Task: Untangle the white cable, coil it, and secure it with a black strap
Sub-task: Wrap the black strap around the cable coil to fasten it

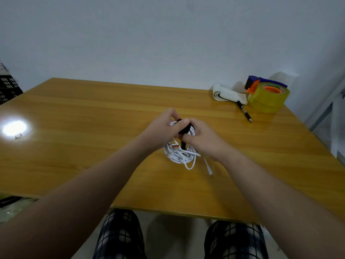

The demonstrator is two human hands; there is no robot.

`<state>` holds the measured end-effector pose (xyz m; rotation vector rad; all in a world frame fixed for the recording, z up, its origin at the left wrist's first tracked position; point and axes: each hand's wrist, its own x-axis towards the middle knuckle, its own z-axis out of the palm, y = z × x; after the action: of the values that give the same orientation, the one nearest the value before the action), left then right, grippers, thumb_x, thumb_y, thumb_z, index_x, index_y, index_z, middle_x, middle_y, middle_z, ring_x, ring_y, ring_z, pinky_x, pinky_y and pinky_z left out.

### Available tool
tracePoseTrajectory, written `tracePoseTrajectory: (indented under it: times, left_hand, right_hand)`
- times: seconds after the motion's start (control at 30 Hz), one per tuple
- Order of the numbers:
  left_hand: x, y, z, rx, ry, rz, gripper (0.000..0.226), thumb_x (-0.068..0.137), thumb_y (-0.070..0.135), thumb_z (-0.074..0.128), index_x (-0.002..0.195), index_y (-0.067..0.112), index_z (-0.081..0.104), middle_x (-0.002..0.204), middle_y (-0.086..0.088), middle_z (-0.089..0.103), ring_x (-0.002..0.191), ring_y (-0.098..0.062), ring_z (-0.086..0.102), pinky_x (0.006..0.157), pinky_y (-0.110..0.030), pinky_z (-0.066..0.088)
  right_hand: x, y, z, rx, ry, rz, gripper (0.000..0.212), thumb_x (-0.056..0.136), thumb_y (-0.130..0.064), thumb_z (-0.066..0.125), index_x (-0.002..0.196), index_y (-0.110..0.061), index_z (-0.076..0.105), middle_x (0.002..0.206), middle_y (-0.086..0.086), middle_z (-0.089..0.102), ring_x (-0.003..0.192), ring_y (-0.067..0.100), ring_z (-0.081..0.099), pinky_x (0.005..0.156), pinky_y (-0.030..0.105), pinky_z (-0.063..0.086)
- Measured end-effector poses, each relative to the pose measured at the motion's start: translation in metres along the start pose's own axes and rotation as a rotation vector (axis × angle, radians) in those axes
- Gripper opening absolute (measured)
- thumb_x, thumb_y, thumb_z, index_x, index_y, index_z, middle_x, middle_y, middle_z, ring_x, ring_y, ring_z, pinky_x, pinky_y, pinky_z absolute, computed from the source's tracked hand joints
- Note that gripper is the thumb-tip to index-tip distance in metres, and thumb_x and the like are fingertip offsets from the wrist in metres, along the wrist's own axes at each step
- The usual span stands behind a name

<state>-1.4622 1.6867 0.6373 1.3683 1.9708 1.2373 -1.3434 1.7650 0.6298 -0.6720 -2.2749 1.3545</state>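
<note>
Head camera view, looking down at a wooden table [93,128]. The left hand [164,128] and right hand [202,140] meet close together above the tabletop. Both pinch a black strap [183,142] that is looped around the top of a coiled white cable [179,156]. The coil hangs below the hands onto the table, and one plug end [210,171] trails out beneath the right wrist. Beyond the right hand lie a black pen [244,113], a notepad [227,94] and a yellow tape roll [268,99].
</note>
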Motion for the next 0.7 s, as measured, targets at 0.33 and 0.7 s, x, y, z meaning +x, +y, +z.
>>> tracePoseTrajectory:
  times: [0.33,0.7]
  left_hand:
    - [0.002,-0.005,-0.001,0.287,-0.080,0.131,0.013,0.095,0.031,0.052,0.088,0.020,0.053,0.073,0.011,0.052,0.065,-0.004,0.048,0.054,-0.012,0.034]
    - [0.000,-0.011,-0.013,-0.211,-0.144,-0.131,0.018,0.090,0.031,0.061,0.089,0.016,0.053,0.073,-0.009,0.065,0.063,-0.022,0.060,0.057,-0.030,0.045]
  right_hand:
    - [-0.009,0.007,-0.003,0.143,-0.183,0.107,0.064,0.080,0.012,0.055,0.132,-0.021,0.041,0.113,0.006,0.059,0.096,0.010,0.062,0.075,0.021,0.048]
    - [-0.001,0.007,-0.002,-0.231,-0.056,-0.339,0.032,0.079,0.002,0.066,0.093,-0.019,0.046,0.102,-0.010,0.041,0.092,-0.001,0.044,0.078,0.008,0.036]
